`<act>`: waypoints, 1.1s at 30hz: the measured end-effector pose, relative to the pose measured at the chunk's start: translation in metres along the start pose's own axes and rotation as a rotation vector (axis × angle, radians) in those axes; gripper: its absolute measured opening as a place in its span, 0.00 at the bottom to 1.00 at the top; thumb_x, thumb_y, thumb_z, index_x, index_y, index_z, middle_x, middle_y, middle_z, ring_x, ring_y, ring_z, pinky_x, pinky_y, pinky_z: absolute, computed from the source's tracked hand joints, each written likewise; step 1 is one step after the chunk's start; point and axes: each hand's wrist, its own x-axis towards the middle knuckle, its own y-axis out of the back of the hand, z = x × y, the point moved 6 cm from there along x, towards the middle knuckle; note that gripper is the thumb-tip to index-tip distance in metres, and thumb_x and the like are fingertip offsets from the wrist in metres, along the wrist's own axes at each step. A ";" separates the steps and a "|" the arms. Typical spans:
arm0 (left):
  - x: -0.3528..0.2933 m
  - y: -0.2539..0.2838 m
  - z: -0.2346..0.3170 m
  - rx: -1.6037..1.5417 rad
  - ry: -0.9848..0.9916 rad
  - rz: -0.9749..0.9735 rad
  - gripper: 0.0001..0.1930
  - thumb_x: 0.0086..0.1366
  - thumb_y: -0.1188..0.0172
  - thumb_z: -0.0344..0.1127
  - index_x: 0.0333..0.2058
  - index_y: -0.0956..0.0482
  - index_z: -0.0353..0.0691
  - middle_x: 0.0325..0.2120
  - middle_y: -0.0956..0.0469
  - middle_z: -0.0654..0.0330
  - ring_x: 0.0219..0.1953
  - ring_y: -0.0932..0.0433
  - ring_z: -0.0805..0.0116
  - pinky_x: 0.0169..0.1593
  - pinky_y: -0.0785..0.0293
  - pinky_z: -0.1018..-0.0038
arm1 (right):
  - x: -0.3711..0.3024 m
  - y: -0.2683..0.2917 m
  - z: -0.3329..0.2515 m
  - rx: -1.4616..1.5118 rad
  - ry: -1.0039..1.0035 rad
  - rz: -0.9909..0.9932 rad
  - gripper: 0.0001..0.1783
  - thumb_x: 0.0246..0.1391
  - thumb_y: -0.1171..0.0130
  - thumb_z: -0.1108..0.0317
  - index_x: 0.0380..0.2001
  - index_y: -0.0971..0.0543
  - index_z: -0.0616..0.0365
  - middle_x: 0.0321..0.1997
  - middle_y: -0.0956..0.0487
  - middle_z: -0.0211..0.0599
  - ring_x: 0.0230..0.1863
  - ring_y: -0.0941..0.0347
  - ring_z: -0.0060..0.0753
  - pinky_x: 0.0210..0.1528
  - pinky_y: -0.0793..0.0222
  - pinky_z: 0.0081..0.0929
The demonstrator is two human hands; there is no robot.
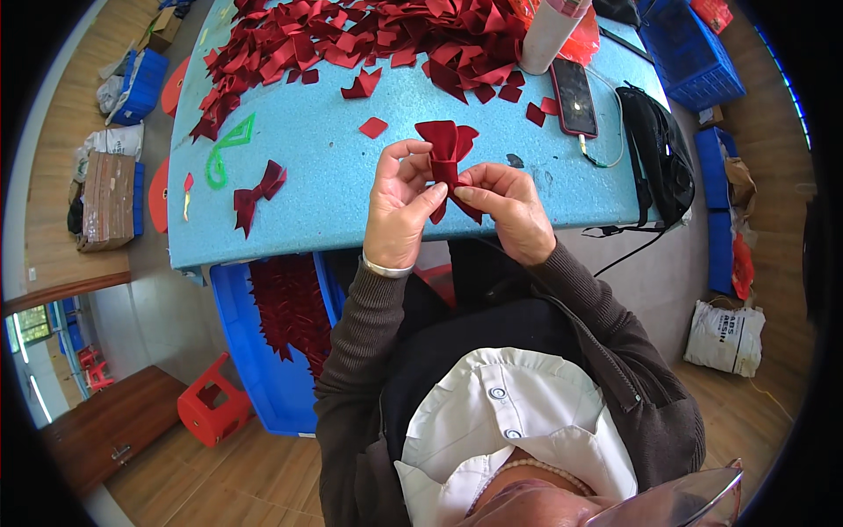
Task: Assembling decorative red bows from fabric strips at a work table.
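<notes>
A dark red fabric bow [445, 167] is held upright between my two hands, just above the near edge of the blue table [325, 180]. My left hand [399, 200] pinches it from the left, thumb low and forefinger higher up. On the other side, the thumb and fingers of my right hand [512, 209] close on its lower right tail. Another red bow [260, 195] lies on the table to the left of my hands. A small red fabric square [373, 128] rests just beyond them.
A large heap of red fabric pieces [369, 35] covers the far side. A phone [575, 101] with a cable, a white cylinder [551, 35] and a black bag [659, 158] stand at the right. Below the table's left edge, a blue bin [263, 386] holds red pieces near a red stool [212, 402].
</notes>
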 end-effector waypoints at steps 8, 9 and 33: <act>0.000 0.010 0.002 0.211 -0.079 -0.080 0.22 0.56 0.47 0.14 0.49 0.34 0.38 0.41 0.30 0.60 0.44 0.28 0.74 0.48 0.30 0.78 | 0.003 -0.011 0.018 0.413 -0.259 -0.116 0.05 0.55 0.43 0.72 0.34 0.24 0.61 0.30 0.24 0.28 0.28 0.31 0.17 0.29 0.37 0.18; 0.001 0.010 0.002 0.227 -0.103 -0.075 0.22 0.55 0.48 0.13 0.48 0.35 0.37 0.40 0.30 0.61 0.44 0.28 0.74 0.49 0.30 0.79 | 0.002 -0.014 0.020 0.472 -0.297 -0.147 0.05 0.54 0.43 0.72 0.34 0.24 0.61 0.30 0.24 0.28 0.29 0.31 0.17 0.30 0.37 0.18; -0.005 0.001 0.005 0.351 -0.101 -0.038 0.20 0.51 0.47 0.14 0.42 0.38 0.38 0.37 0.34 0.63 0.40 0.30 0.77 0.45 0.30 0.79 | -0.010 0.006 -0.067 -0.682 0.505 0.165 0.08 0.48 0.39 0.76 0.35 0.21 0.60 0.29 0.25 0.27 0.30 0.32 0.17 0.31 0.36 0.18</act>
